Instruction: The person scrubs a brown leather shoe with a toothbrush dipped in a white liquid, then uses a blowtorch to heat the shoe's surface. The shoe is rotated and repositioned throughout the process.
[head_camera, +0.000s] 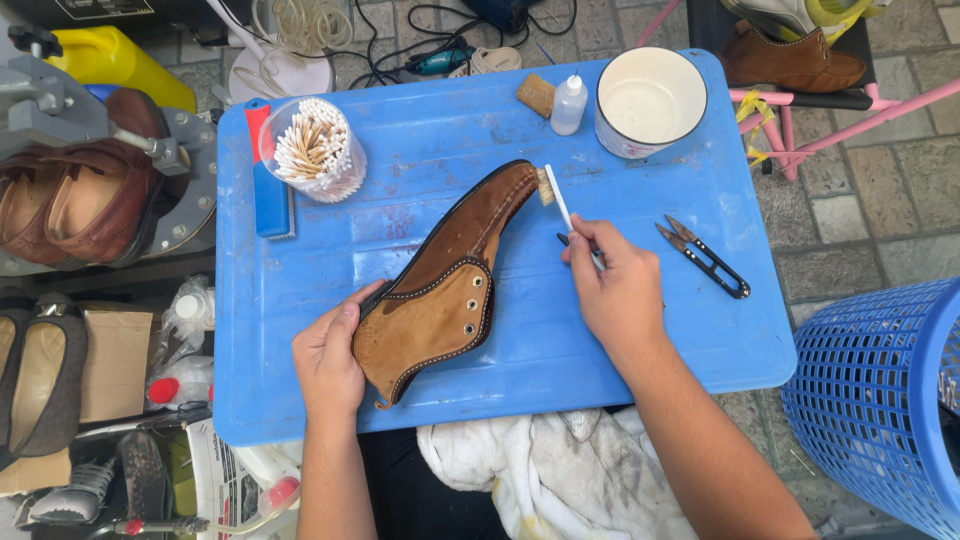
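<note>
Our left hand (328, 362) clamps the brown shoe (446, 283) heel mid-tabletop (640, 340), steadying it; right hand (615, 285) pinches the small brush (556, 196) against the toe.

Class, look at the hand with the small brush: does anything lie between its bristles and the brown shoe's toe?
Nothing visible does. The right hand holds the brush, its bristles touching the toe of the brown shoe, which the left hand steadies.

A blue table (640, 340) carries a shoe (445, 285) at its middle. Behind the shoe: swab jar (312, 150), blue brush (268, 190), block (536, 95), bottle (569, 104), white tub (650, 102). Right of it: snips (705, 257).
</note>
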